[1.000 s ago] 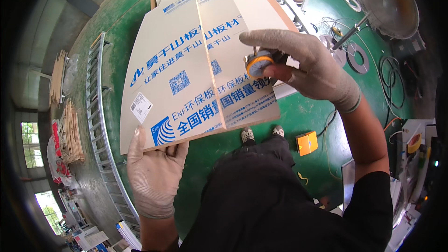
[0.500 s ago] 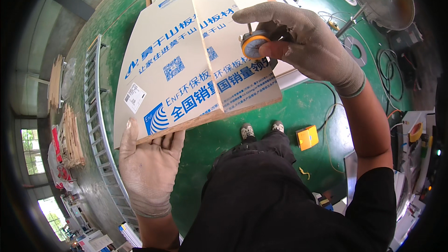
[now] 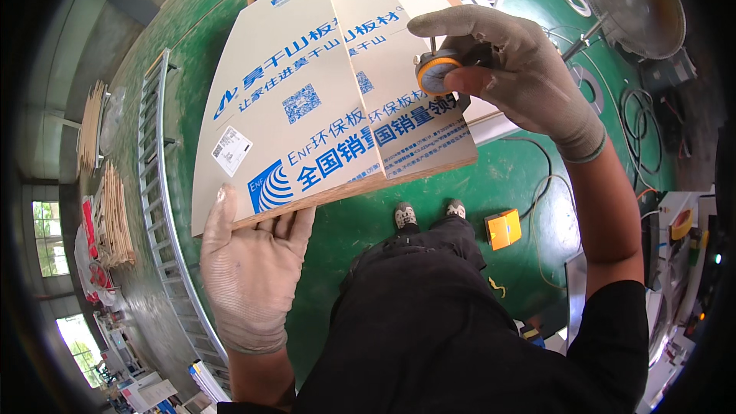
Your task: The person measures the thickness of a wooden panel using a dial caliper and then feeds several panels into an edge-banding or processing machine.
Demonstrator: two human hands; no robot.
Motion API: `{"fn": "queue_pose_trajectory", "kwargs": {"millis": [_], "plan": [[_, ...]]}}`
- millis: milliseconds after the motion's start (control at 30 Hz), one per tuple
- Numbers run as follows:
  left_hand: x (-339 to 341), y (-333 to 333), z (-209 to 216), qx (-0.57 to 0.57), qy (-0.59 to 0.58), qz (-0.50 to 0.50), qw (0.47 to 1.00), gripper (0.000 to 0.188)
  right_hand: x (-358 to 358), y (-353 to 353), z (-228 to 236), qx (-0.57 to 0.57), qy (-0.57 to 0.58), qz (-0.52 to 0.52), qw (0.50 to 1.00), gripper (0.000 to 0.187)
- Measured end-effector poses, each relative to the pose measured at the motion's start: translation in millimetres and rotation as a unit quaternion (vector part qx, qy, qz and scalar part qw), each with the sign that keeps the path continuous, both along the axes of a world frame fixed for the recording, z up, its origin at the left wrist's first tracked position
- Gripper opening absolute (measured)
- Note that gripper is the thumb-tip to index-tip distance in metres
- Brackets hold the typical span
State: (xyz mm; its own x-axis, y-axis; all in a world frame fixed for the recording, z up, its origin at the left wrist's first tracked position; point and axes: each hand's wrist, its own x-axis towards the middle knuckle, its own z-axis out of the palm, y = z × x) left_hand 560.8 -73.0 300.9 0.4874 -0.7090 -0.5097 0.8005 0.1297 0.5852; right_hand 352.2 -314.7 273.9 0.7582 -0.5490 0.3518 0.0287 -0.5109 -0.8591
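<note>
A wide, pale, blue-printed board (image 3: 264, 149) lies along a narrower matching board (image 3: 414, 149) — its near edge gripped by the gloved left hand (image 3: 253, 280), thumb on top. The gloved right hand (image 3: 517, 73) holds a round grey, orange-rimmed gauge (image 3: 437, 77) above — apparently a checking step, calling for steady hands next.

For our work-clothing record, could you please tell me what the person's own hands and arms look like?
The left hand and right hand wear pale, greyish knit gloves with fine ribbing, reaching the wrists. Beyond them the forearms are bare. A plain black short sleeve covers the right upper arm; the left sleeve barely shows.
</note>
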Motion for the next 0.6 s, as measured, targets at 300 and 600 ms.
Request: {"fn": "queue_pose_trajectory", "kwargs": {"millis": [300, 600], "plan": [[0.5, 0.4, 0.1, -0.001, 0.013, 0.006, 1.0, 0.057, 1.8, -1.1, -4.5, -0.004, -0.017, -0.005, 1.0, 0.04], [-3.9, 1.3, -2.0, 0.007, 0.012, 0.009, 1.0, 0.058, -0.5, 0.8, -9.0, -0.069, -0.002, 0.008, 0.998, 0.05]]}}
